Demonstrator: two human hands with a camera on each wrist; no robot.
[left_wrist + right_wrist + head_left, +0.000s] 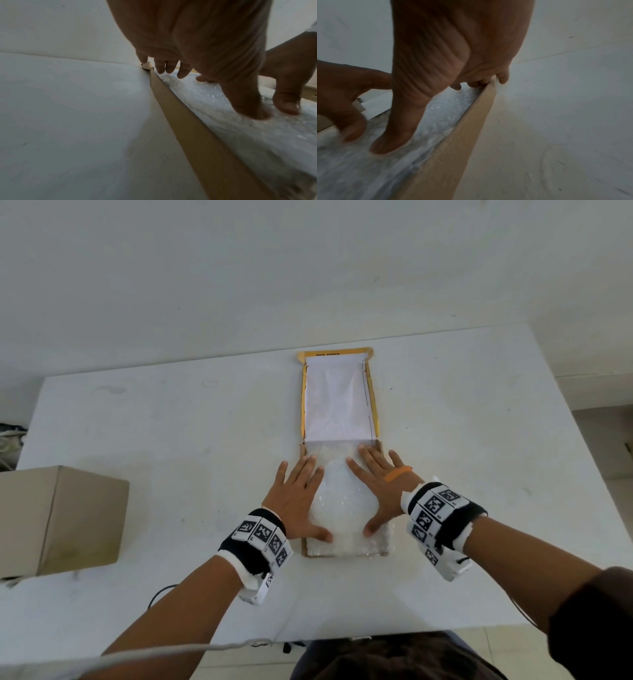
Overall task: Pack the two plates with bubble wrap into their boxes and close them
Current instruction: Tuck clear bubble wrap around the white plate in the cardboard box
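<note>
A flat cardboard box (346, 553) lies open in the middle of the white table, its lid (337, 398) folded back away from me with a white inner face. Inside the box sits a round plate under bubble wrap (342, 501). My left hand (298, 498) lies flat on the left side of the wrapped plate, fingers spread and straight. My right hand (380, 484) presses flat on the right side, thumb (373, 527) at the near rim. In the left wrist view the box wall (188, 121) runs beside the bubble wrap (240, 135); in the right wrist view the box wall (462, 135) does the same.
A closed brown cardboard box (61, 518) stands at the left edge of the table (171, 440). A cable (161, 594) trails off the near table edge. A white wall stands behind the table; floor shows to the right.
</note>
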